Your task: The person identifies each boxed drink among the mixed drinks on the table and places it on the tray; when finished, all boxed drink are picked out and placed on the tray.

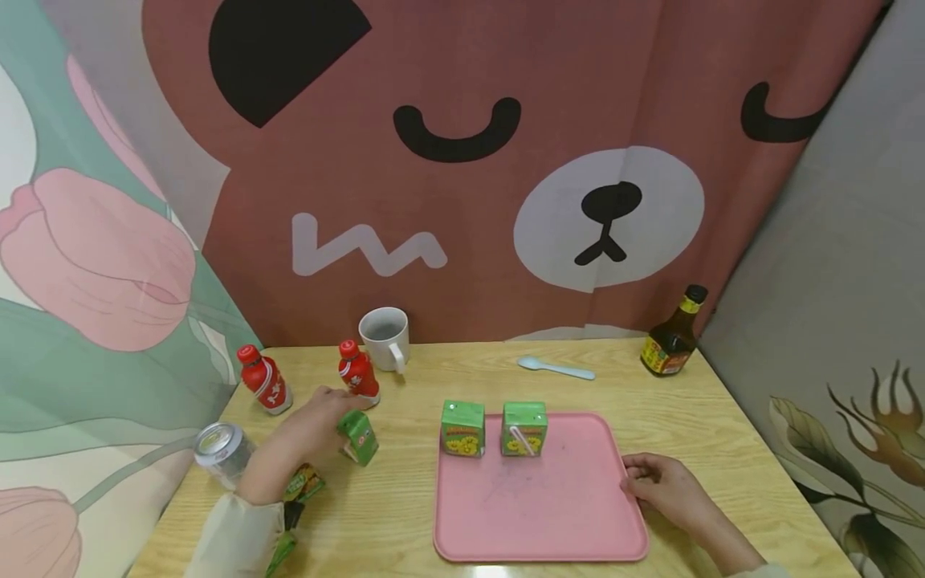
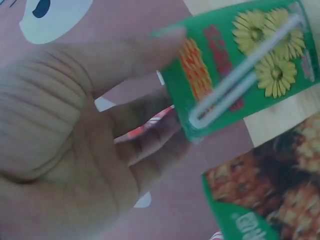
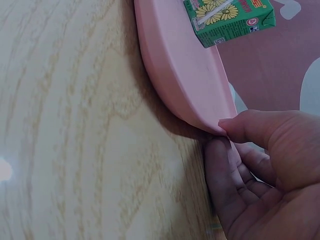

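Note:
My left hand (image 1: 315, 427) pinches a green drink box (image 1: 359, 438) at the left of the table; in the left wrist view the thumb and fingers of the hand (image 2: 95, 125) hold one end of the box (image 2: 240, 65), its straw facing the camera. My right hand (image 1: 668, 491) pinches the right rim of the pink tray (image 1: 542, 514), thumb on top and fingers below, as the right wrist view shows at the tray's edge (image 3: 175, 75). Two more green boxes (image 1: 463, 429) (image 1: 524, 429) stand at the tray's back left part.
Two red bottles (image 1: 266, 380) (image 1: 359, 373) and a white mug (image 1: 385, 337) stand at the back left. A can (image 1: 222, 453) and several small packets (image 1: 303, 483) lie near my left forearm. Behind the tray are a light blue spoon (image 1: 556, 368) and a dark sauce bottle (image 1: 674, 335).

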`<state>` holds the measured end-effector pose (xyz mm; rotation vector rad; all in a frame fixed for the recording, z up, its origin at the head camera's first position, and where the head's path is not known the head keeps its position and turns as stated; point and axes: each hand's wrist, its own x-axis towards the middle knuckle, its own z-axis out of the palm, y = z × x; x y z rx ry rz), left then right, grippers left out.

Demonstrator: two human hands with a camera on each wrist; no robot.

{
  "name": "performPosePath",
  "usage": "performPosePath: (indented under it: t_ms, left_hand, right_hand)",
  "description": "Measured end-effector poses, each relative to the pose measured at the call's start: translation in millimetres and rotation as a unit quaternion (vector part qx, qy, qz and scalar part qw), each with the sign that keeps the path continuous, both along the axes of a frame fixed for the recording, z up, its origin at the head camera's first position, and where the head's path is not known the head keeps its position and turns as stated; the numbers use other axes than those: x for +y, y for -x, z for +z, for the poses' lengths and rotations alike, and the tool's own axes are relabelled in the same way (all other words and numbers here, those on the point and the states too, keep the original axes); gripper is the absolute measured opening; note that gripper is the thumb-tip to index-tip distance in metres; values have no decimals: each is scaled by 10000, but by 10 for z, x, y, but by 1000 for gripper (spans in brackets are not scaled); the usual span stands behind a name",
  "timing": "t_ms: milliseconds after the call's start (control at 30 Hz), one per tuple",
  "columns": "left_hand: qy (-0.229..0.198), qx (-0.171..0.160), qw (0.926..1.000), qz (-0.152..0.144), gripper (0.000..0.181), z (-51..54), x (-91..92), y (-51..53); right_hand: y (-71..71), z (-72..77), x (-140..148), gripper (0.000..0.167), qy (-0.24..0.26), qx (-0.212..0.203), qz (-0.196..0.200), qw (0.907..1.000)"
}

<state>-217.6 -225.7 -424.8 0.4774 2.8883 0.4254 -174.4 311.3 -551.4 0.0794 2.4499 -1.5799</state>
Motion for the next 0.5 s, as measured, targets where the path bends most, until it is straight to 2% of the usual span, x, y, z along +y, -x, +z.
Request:
performPosePath:
  t_ms: [200, 400, 500]
  left_hand:
    - [23, 199, 9992, 337, 49, -94, 2, 27]
    - [-145, 297, 9981, 511, 48, -151, 31, 8]
    - [-223, 311, 9981, 476, 51, -167, 49, -18]
  right_hand:
    - [20, 12, -21, 44, -142, -18, -88, 9999]
    - [10, 6, -21, 43, -142, 1, -109, 9998]
    - [-2, 3, -16, 43, -6, -68, -142, 9999]
